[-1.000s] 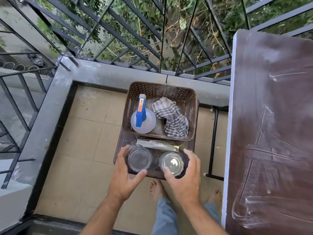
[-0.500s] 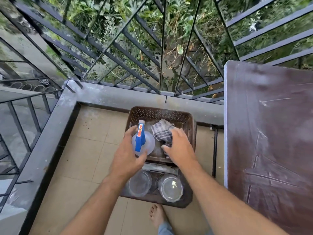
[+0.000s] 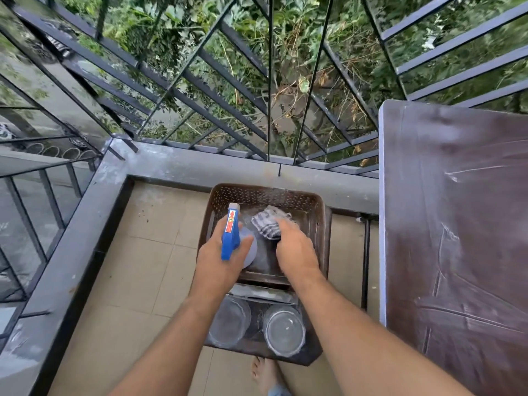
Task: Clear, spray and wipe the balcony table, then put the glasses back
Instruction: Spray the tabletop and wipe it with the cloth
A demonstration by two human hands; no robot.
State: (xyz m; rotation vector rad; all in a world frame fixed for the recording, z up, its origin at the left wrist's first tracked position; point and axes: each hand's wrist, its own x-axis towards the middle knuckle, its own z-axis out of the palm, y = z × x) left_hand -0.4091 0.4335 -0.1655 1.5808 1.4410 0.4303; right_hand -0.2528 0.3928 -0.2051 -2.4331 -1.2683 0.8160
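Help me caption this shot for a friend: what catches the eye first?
Two hands in a brown basket at centre: the left hand grips a blue-headed spray bottle, the right hand lies on a checked cloth. Two glasses stand just below. A dusty, streaked table fills the right.

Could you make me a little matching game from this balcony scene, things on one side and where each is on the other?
Things:
1. spray bottle
2. checked cloth
3. two glasses
4. table

Places:
A. on the stool, nearer than the basket
B. under the right hand's fingers, in the basket
C. at the far right, dusty, with nothing on it
D. in the left hand's grip

Pairs: 1-D, 2-B, 3-A, 4-C
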